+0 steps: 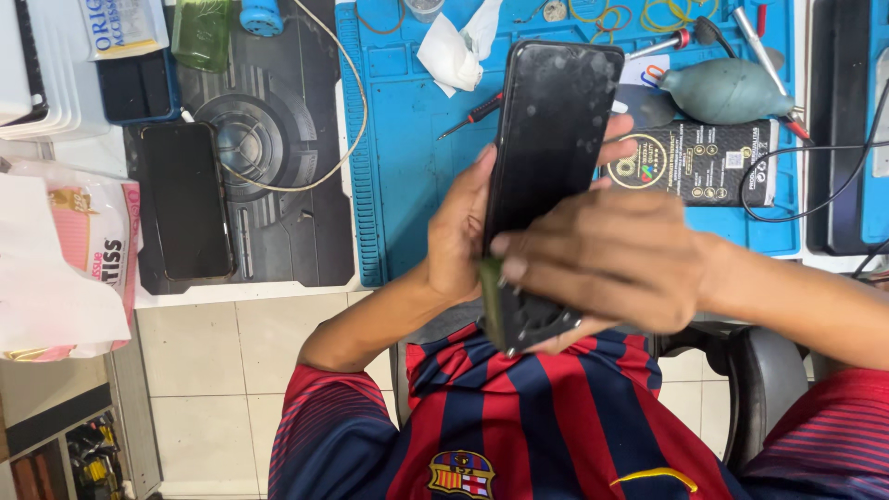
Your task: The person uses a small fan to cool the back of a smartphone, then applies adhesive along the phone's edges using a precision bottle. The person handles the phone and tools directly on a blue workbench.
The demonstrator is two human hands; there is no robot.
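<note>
Closest to the camera, a striped red and blue shirt (519, 417) fills the bottom edge, its lower part cut off. Just above it, the right hand (611, 259) lies curled over the lower end of a black phone (546, 157), fingers pressed around it and thumb at its left edge; the palm side is hidden, so how much of the phone's bottom it covers cannot be told. A dark bracket-like piece (528, 319) with a greenish strip along its left side sticks out beneath that hand; what it is stays hard to make out. The left hand (458, 231) grips the phone from behind, fingers closed on it, with two fingertips (616, 139) showing past the right edge.

The phone is held in the air over the near edge of a blue work mat (407, 167). Its long axis runs nearly upright in the view, leaning slightly right, the top end pointing away from the person. Its dark face is smudged.

Behind the hands, a black rectangular package (704, 162) with a round multicoloured emblem lies on the mat, partly hidden. Beyond it rest a grey-green rubber blower (727, 91) and a red-handled screwdriver (472, 113). A crumpled white tissue (454, 46) sits farther back. At far left, a second dark phone (185, 199) lies on a black mat (287, 185), and a pink and white tissue pack (88, 241) is cut off by the edge.
</note>
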